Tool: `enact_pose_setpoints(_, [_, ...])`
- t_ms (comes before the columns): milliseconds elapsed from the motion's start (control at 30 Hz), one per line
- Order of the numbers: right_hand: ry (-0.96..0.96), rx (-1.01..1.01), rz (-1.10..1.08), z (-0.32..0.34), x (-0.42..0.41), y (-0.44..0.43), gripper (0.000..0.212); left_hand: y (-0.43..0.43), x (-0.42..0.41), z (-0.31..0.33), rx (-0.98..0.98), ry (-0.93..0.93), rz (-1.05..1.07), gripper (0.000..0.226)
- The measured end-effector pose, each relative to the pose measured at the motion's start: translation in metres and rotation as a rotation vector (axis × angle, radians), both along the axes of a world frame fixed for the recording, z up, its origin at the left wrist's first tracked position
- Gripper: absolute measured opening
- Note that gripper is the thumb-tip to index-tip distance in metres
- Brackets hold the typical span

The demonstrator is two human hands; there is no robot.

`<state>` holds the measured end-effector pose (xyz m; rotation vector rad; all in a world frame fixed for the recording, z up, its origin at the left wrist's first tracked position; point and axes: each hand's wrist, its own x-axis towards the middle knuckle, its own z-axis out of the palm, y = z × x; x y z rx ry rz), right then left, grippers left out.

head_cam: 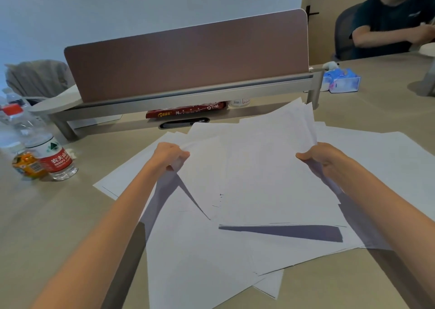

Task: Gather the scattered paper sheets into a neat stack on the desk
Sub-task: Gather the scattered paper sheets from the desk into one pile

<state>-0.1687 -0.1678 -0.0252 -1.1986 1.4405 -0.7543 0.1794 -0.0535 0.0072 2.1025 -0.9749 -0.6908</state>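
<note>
Both my hands hold a loose bundle of white paper sheets point(256, 167) lifted off the beige desk point(54, 214). My left hand point(170, 155) grips the bundle's left edge, fingers curled round it. My right hand point(322, 158) grips the right edge the same way. The bundle's sheets are fanned and uneven, their far corners pointing toward the divider. Under it, more white sheets point(200, 261) lie scattered and overlapping on the desk, reaching the near edge of the view and far to the right point(388, 158).
A brown desk divider point(188, 57) on a grey rail stands behind the papers, a red packet point(186, 112) beneath it. Water bottles point(42, 148) stand at the left. A tissue pack point(341, 80) lies at the back right, where a seated person point(390, 19) is.
</note>
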Motion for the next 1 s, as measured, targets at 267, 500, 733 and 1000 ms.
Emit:
enact_pose_setpoints(267, [0.003, 0.134, -0.047, 0.007, 0.022, 0.029, 0.035, 0.077, 0.001, -0.010, 0.163, 0.037, -0.160, 0.032])
enact_pose_setpoints(500, [0.075, 0.173, 0.039, 0.004, 0.035, 0.046, 0.051, 0.123, -0.030, 0.000, 0.286, 0.402, -0.286, 0.033])
enact_pose_setpoints(733, [0.121, 0.063, 0.092, 0.000, 0.051, 0.049, 0.058, 0.092, -0.025, -0.005, 0.023, 0.435, -0.038, 0.042])
enact_pose_setpoints(1000, [0.125, 0.071, 0.112, -0.001, 0.060, 0.049, 0.055, 0.068, -0.040, -0.003, 0.140, 0.630, -0.096, 0.037])
